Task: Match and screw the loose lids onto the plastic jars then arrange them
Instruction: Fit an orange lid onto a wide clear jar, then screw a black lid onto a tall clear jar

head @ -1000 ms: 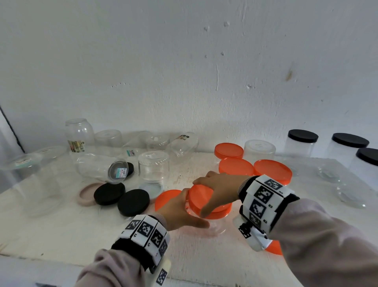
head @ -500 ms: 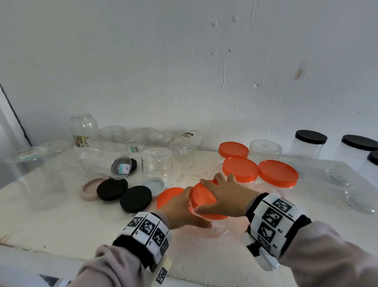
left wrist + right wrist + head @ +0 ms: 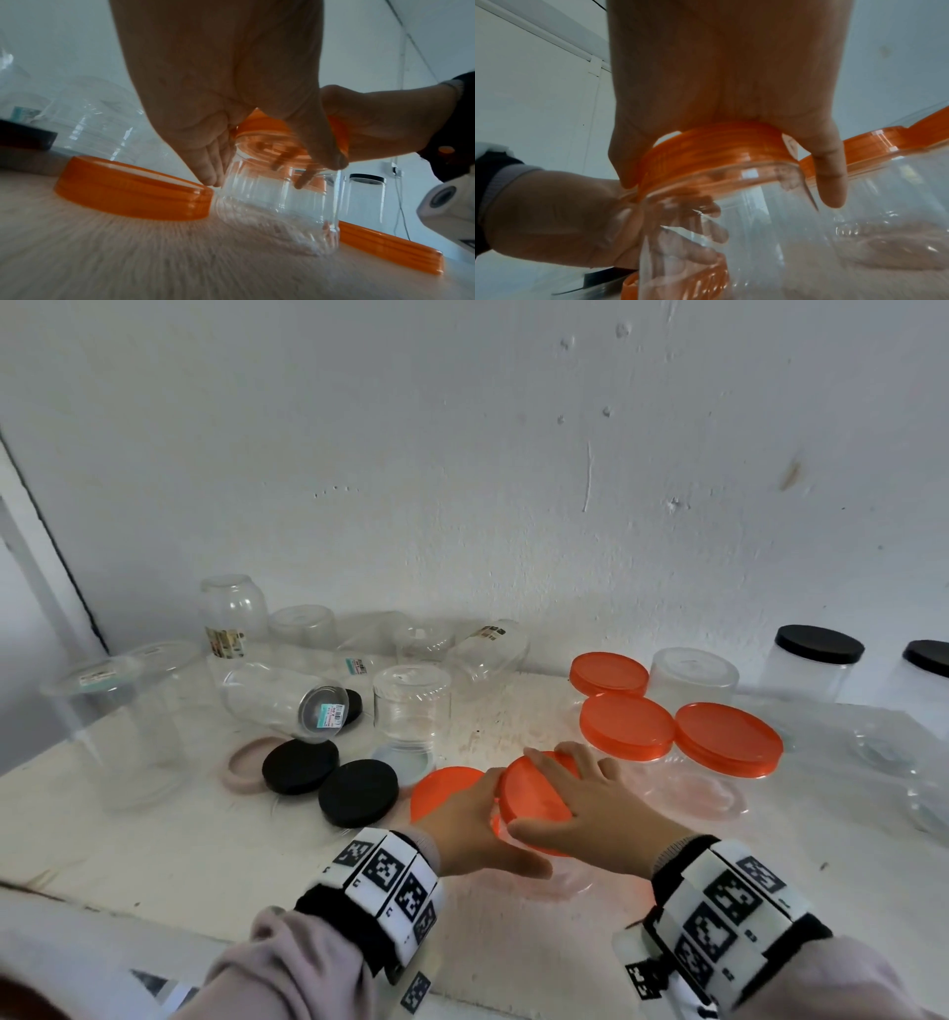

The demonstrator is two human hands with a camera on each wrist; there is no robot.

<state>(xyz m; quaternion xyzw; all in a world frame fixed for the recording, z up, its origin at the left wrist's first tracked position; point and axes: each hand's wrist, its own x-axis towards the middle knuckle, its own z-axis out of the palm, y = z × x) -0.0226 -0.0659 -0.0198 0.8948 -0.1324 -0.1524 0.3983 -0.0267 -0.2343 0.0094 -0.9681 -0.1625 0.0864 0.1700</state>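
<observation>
Hands on the orange lid, low centre of the frame

Jar [image 3: 560, 878] of clear plastic stands on the white table [image 3: 154, 855] at the lower centre of the head view, tilted a little, with an orange lid [image 3: 534, 796] on its mouth. The right hand [image 3: 590, 806] lies over the lid from the right; its fingers [image 3: 831, 178] are spread and curled down over the lid's rim, thumb on the near edge, as the right wrist view shows. The left hand [image 3: 470, 832] holds the jar's wall from the left, thumb stretched along the near side; in the left wrist view its fingers [image 3: 208, 162] lie close together and wrap the clear wall just under the lid.

A second, loose orange lid [image 3: 441, 791] lies flat on the table just left of the jar, partly under the left hand. To the upper right of the hands stand three orange-lidded jars [image 3: 729, 737] close together. Farther right, at the frame's edge, are black-lidded jars [image 3: 816, 660]. Left of centre lie two black lids [image 3: 328, 775] side by side, with a pale pink lid [image 3: 241, 762] touching the left one. Behind them, in the middle left, clear jars [image 3: 411, 706] stand upside down or lie on their sides, several with small labels. Both wrists wear bands with black-and-white square markers [image 3: 390, 880]
</observation>
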